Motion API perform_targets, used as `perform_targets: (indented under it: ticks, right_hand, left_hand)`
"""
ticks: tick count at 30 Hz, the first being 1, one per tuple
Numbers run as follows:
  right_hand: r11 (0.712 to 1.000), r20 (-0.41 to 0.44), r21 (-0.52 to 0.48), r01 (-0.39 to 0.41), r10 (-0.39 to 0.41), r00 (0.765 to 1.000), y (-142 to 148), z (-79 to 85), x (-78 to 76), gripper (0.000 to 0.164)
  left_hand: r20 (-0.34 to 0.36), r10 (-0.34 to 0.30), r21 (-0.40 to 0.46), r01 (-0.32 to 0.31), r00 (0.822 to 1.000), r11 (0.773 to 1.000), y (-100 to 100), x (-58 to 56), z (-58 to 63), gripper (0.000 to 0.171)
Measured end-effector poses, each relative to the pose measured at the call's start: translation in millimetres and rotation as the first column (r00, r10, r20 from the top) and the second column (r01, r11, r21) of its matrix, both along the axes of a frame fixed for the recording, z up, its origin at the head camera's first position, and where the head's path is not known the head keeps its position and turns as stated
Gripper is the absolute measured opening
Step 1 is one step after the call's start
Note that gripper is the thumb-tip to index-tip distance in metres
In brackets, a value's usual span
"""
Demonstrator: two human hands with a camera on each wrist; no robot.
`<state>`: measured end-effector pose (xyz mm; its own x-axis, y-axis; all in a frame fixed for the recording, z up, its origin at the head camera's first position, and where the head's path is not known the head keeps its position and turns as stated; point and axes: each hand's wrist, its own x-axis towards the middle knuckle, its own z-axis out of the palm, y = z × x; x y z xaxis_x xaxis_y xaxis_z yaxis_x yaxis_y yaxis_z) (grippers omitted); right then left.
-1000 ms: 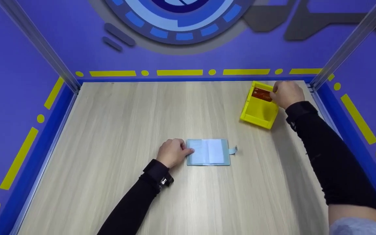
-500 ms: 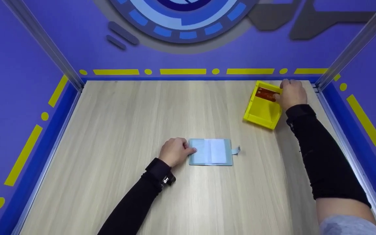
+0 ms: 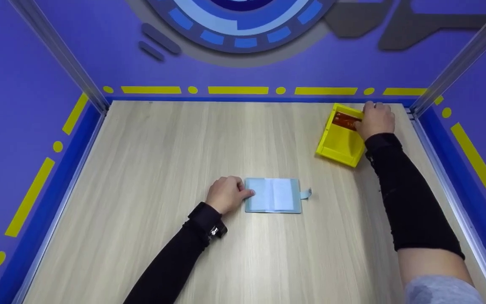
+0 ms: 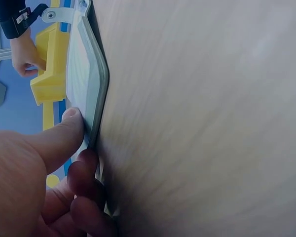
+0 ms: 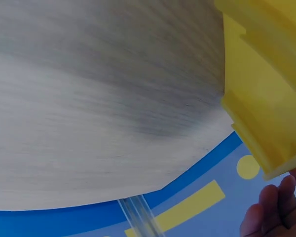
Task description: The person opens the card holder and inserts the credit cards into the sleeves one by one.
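pale-blue booklet [image 3: 273, 195] lies open on the table [image 3: 167, 147], left edge pinched in the left hand [image 3: 227, 195], while the right hand [image 3: 377, 120], its hold unclear at the yellow bin [image 3: 336, 155], would best take the red card [image 3: 344, 120] inside by its edge, unbent.

One high view, two close
Head looks down across the table [image 3: 163, 160] to the far wall [image 3: 234, 78]; left wrist, sideways, looks closely past the booklet [image 4: 86, 79]; right wrist, upside down, flanks the yellow bin [image 5: 266, 84] all three share.

Soft shadow beside the yellow bin [image 3: 336, 156]
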<state>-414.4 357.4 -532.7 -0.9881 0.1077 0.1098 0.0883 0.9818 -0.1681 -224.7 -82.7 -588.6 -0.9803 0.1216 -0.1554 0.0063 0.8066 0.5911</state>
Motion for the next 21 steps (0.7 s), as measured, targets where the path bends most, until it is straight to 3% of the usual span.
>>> perform_targets:
  ticks: [10, 21]
  right_hand:
    - [1.000, 0.027, 0.011, 0.008, -0.008, 1.000, 4.3, 7.2, -10.5, 0.058]
    - [0.998, 0.078, -0.046, 0.047, -0.044, 0.996, 6.2, 1.0, -17.3, 0.071]
  left_hand:
    - [-0.003, -0.001, 0.005, 0.001, 1.000, 1.000, -0.8, -1.7, 2.2, 0.039]
    - [-0.011, -0.004, 0.012, 0.005, 1.000, 1.000, 0.6, 0.8, 2.1, 0.040]
